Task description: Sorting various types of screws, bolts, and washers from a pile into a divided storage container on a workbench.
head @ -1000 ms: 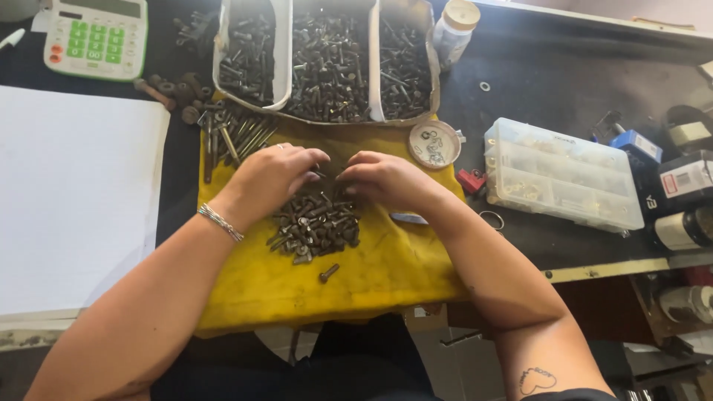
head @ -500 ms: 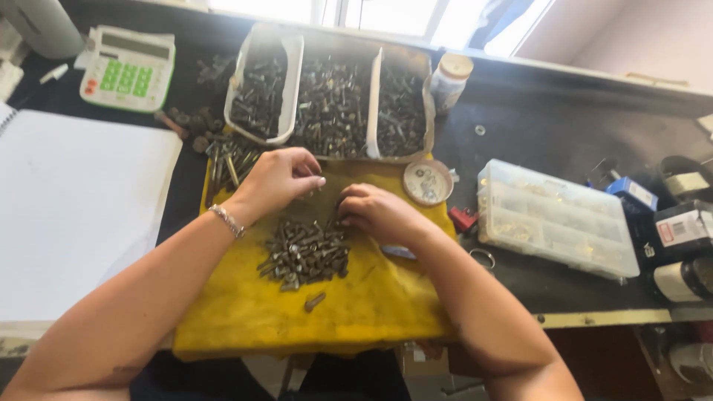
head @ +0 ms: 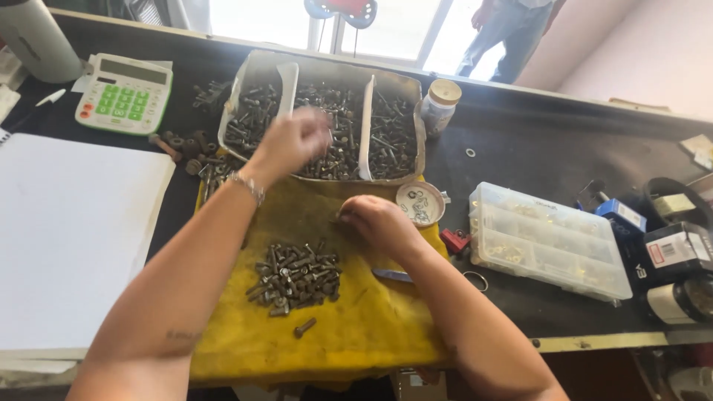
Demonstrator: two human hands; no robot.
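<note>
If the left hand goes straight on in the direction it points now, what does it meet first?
Most likely the middle compartment of the divided tray, landing on the screws piled there. The left hand is blurred and seems to hover above them, so depth is uncertain.

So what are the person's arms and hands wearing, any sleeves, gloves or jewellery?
Both arms are bare to past the elbow, with no sleeves or gloves in view. The left hand has a thin silver-coloured chain bracelet at the wrist, and a small dark marking, blurred, shows on that forearm. The right hand shows no jewellery.
</note>
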